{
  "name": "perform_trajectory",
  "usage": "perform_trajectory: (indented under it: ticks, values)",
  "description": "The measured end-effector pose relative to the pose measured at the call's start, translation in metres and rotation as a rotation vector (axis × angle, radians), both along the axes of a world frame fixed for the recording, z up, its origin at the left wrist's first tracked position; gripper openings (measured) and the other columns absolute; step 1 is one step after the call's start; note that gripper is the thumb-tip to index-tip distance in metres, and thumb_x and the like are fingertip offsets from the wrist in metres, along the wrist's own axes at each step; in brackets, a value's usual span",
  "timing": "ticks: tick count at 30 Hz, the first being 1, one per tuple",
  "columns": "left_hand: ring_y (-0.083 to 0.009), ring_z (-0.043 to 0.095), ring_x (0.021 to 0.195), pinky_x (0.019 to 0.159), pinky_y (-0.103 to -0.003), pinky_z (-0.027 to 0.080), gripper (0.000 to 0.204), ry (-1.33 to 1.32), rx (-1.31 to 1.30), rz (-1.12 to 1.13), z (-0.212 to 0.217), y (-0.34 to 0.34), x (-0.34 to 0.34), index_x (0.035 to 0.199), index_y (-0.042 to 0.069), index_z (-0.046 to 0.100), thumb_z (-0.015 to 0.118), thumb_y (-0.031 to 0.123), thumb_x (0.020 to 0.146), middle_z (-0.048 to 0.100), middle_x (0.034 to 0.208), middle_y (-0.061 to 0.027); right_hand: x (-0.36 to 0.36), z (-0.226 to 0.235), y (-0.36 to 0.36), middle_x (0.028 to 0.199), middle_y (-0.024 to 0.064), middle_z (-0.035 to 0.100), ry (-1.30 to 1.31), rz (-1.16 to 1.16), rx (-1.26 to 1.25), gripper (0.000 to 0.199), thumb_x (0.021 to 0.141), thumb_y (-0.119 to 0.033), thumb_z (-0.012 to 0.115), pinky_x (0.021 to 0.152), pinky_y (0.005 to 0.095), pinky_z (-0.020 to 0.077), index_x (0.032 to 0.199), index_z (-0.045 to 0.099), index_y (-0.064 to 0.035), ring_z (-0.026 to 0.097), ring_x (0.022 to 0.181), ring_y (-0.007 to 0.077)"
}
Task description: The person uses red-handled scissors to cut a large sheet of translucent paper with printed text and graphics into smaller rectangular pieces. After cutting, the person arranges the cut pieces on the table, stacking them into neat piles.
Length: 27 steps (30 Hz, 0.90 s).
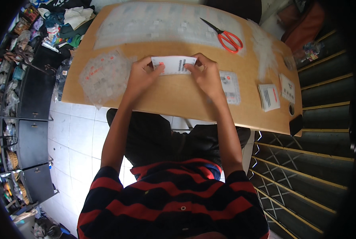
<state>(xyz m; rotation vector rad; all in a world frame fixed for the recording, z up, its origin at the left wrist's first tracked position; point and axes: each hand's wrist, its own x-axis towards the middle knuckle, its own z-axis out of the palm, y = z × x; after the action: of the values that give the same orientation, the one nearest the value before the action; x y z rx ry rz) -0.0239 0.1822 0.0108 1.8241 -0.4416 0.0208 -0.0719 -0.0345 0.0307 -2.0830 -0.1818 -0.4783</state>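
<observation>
Between my two hands a white printed card [173,65] with red and black print is held up over the near part of the table. My left hand [143,73] pinches its left end, thumb on the near face. At the other end my right hand [206,73] grips it the same way. Just right of my right hand lies a clear printed plastic pouch [230,87]. To the left of my left hand is a loose pile of clear plastic pouches [102,77] with red marks.
Scissors with red handles [230,41] lie at the back, on a layer of clear plastic sleeves [146,24]. A stack of printed cards [269,97] and another card stack [287,88] sit at the right of the wooden table [174,103]. Black cabinets [34,137] stand on the left.
</observation>
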Motion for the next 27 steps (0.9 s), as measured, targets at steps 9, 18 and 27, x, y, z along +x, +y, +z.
perform_trajectory:
  ticks: [9,18,27]
  values:
    - [-0.0096,0.061,0.083,0.075,-0.026,0.049,0.022,0.056,0.111,0.026,-0.003,-0.004,-0.003,0.103,-0.003,0.069,0.069,0.011,0.086,0.071,0.092,-0.0061,0.006,-0.029,-0.003,0.075,0.0208,0.063,0.058,-0.026,-0.012,0.022,0.08,-0.006,0.075,0.065,0.038,0.049,0.091,0.061,0.0068,0.062,0.068,0.0321]
    - [-0.0131,0.062,0.076,0.07,-0.03,0.049,0.024,0.115,0.04,-0.246,0.018,0.001,0.034,0.102,-0.004,0.067,0.066,0.011,0.084,0.071,0.089,-0.0087,-0.005,-0.006,-0.005,0.091,0.015,0.063,-0.162,-0.07,0.029,0.026,0.08,-0.013,0.078,0.06,0.0356,0.049,0.096,0.063,0.002,0.063,0.071,0.025]
    - [-0.0283,0.066,0.089,0.084,-0.04,0.047,0.032,-0.001,1.023,-0.567,0.056,-0.04,0.07,0.098,0.0,0.069,0.066,0.017,0.071,0.07,0.095,-0.0171,-0.024,-0.014,-0.041,0.087,0.0086,0.063,-0.37,-0.35,-0.106,0.009,0.086,-0.01,0.069,0.067,0.0342,0.0415,0.087,0.063,-0.0035,0.057,0.067,0.0209]
